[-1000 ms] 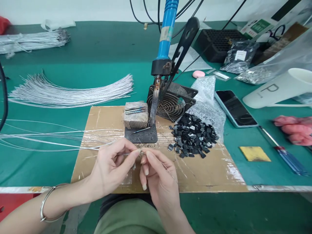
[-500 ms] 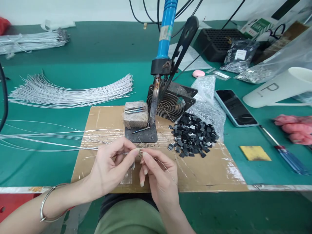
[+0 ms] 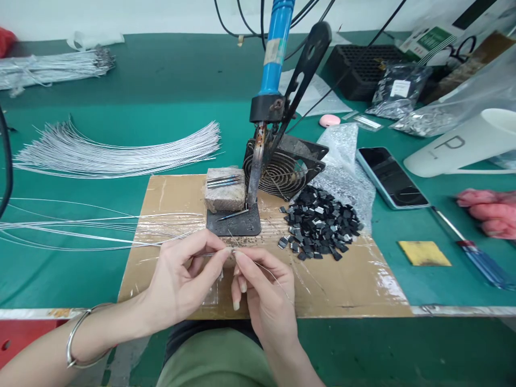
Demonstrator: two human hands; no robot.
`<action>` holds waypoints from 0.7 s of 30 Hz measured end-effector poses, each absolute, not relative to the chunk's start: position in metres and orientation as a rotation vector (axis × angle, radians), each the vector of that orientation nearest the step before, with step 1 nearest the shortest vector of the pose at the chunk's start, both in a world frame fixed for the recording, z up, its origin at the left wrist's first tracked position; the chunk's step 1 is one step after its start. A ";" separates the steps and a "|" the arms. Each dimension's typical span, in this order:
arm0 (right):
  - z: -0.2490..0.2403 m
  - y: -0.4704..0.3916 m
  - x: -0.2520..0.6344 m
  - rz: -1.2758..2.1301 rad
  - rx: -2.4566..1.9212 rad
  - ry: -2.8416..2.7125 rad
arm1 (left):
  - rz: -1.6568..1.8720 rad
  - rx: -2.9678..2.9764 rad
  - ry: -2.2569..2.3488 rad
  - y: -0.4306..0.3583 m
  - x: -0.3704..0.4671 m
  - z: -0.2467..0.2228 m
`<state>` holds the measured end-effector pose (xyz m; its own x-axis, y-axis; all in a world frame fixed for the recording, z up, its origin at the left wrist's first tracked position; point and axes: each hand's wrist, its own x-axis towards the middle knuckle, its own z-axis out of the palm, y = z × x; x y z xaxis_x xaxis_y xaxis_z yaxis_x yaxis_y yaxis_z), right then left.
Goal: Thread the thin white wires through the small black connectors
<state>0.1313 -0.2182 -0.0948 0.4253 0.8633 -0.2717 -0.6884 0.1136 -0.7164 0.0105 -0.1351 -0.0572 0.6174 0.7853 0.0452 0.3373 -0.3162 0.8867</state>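
Observation:
My left hand [image 3: 187, 274] is closed, thumb and forefinger pinching the end of a thin white wire [image 3: 149, 243] that trails off to the left. Its fingertips almost meet those of my right hand [image 3: 264, 285], which is also in a pinch. Between the right fingers is a fine wire strand [image 3: 278, 279], running back over that hand. The tiny piece at the fingertips is too small to make out. Just beyond my hands, a blue-handled soldering iron [image 3: 278, 59] points down in its stand, its tip near the dark metal base plate [image 3: 236, 226].
Under my hands lies a cardboard sheet [image 3: 342, 290]. A pile of small black connectors [image 3: 320, 226] is on the right, by a fan [image 3: 286, 169]. A rough block [image 3: 224, 199] carries metal rods. Farther out are a wire bundle [image 3: 121, 153], phone [image 3: 391, 177], yellow sponge [image 3: 424, 253] and screwdriver [image 3: 479, 258].
Almost nothing differs. Both hands keep their pinches fingertip to fingertip, with only a very slight shift of the fingers, and the view has moved a touch.

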 end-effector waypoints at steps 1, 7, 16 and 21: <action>-0.095 -0.218 0.131 1.158 -0.888 -0.232 | 0.605 1.912 0.894 -0.135 0.011 -0.057; -0.094 -0.218 0.132 1.185 -0.854 -0.213 | 0.628 1.965 0.888 -0.136 0.010 -0.057; -0.092 -0.217 0.138 1.231 -0.818 -0.240 | 0.650 2.049 0.839 -0.135 0.009 -0.055; -0.096 -0.218 0.140 1.246 -0.821 -0.251 | 0.691 2.073 0.809 -0.135 0.009 -0.056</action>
<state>0.1405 -0.2183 -0.0963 0.3349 0.9071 -0.2550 -0.7373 0.0838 -0.6703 0.0094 -0.1350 -0.0559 0.6479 0.7367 0.1934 0.3066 -0.4847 0.8192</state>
